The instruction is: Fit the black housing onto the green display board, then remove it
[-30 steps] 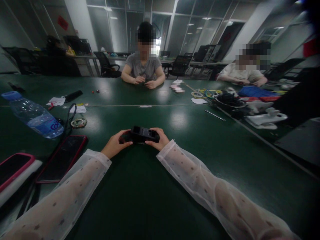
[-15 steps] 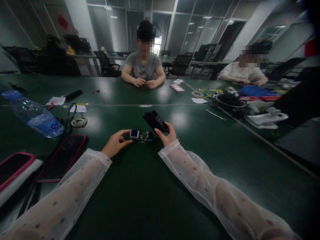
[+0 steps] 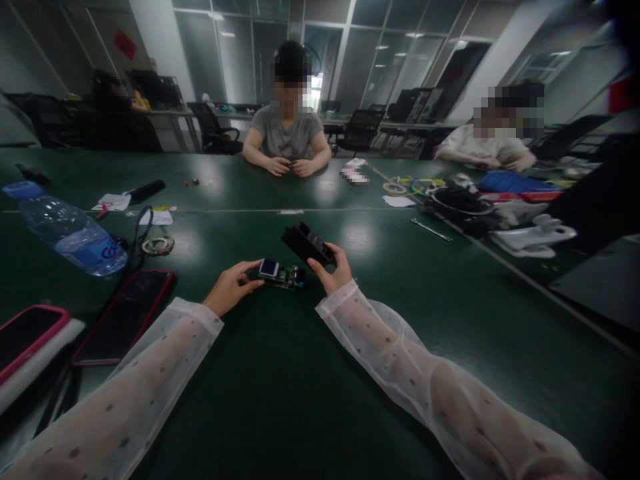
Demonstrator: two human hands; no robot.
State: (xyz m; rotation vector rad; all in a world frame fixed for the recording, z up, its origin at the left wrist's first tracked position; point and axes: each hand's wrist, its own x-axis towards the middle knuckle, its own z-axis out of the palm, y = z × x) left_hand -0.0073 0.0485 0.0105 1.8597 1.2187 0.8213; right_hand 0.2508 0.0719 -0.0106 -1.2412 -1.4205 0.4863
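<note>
Over the green desk [image 3: 280, 380], the left hand [image 3: 230, 288] pinches the circuit board [image 3: 287, 276] by its screen [image 3: 269, 268] end, while the right hand [image 3: 337, 271] grips the tilted black casing [image 3: 303, 241] just beyond the board's opposite end.

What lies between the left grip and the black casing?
In the head view, a green circuit board with a small screen, held in the left grip.

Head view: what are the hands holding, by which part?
Left hand: green rectangular circuit board, by its left end. Right hand: black oblong casing, by its right end.
</note>
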